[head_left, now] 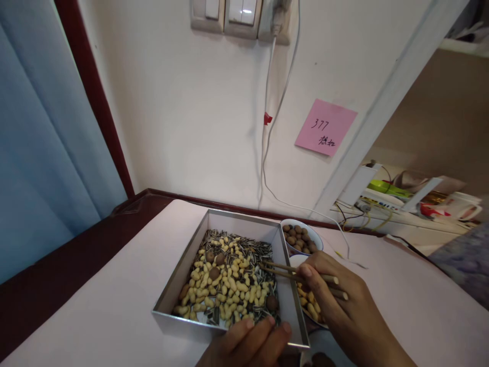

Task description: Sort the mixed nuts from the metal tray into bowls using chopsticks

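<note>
A shallow grey box (198,243) on the table holds a mix of peanuts (225,290), striped sunflower seeds (237,242) and a few brown round nuts (272,303). My right hand (344,306) grips a pair of wooden chopsticks (282,270); their tips reach over the box's right wall into the mix. My left hand (248,344) rests on the box's near rim with its fingers curled over it. To the right of the box stand a small bowl of brown nuts (301,239) and a bowl of peanuts (310,305), the latter partly hidden under my right hand.
The white table (114,306) meets a dark red ledge (57,265) and blue curtain (46,127) on the left. On the wall are a pink note (325,127), switches (229,15) and a hanging white cable (267,153). Cluttered shelves (412,199) stand at right.
</note>
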`<state>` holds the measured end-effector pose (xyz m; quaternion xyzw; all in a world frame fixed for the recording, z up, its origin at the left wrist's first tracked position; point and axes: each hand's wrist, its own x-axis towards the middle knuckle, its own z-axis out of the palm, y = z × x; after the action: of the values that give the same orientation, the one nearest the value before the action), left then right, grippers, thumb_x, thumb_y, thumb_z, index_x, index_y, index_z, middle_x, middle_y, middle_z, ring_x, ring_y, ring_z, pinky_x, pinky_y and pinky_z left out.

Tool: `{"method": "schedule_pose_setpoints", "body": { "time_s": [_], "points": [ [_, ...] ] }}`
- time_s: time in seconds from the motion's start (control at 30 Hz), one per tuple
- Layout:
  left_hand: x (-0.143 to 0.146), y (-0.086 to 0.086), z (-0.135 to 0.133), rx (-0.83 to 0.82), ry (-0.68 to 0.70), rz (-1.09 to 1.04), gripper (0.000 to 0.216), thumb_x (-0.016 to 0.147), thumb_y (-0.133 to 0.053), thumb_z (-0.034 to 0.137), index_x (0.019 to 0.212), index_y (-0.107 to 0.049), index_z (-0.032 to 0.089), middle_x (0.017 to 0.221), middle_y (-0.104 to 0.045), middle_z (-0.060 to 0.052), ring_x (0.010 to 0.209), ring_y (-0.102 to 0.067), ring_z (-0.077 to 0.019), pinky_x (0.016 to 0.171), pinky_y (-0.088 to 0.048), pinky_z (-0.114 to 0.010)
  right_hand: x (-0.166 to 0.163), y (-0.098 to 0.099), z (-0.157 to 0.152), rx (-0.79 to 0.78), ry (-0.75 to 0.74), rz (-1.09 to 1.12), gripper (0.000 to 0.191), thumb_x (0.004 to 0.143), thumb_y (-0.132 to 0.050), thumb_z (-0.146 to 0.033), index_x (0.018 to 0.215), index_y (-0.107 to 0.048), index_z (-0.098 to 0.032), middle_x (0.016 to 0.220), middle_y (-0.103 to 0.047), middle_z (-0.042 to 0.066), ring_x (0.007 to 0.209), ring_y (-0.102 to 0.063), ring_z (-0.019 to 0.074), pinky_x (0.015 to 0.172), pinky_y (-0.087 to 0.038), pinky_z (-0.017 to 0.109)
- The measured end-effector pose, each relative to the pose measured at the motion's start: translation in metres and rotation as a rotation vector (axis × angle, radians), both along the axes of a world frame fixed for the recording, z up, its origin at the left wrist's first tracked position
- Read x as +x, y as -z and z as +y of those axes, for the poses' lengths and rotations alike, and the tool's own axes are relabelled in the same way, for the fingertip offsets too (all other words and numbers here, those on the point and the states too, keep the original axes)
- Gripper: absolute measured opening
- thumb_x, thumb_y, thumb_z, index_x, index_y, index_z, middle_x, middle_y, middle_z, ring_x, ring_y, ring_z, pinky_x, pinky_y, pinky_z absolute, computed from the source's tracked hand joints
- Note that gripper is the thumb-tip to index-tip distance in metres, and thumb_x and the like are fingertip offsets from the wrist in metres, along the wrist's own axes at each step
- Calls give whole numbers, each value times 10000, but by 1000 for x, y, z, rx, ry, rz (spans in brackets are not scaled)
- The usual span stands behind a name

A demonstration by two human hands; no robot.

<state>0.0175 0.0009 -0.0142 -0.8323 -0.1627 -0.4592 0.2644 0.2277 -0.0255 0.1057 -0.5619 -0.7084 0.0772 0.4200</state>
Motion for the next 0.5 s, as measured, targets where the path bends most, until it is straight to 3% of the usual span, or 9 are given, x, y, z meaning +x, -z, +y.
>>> {"method": "schedule_pose_setpoints", "body": {
  "time_s": [0.3,0.5],
  "points": [
    [2,7,7,39,30,-13,273,1096,-550,292,1032,-814,314,1451,-657,108,1307,-557,-90,1117,-369,-247,15,-6,-22,56,29,32,342,1088,-494,-357,840,-675,-207,808,-640,33,721,-644,145,608,-520,215],
    [-2,-9,1,-59,90,33,363,1103,-483,226,917,-786,299,1318,-717,91,1229,-580,-100,1229,-247,-287,27,-11,-49,144,181,40,228,1063,-536,-349,970,-717,-247,977,-696,42,883,-690,173,704,-577,199]
  ]
}}
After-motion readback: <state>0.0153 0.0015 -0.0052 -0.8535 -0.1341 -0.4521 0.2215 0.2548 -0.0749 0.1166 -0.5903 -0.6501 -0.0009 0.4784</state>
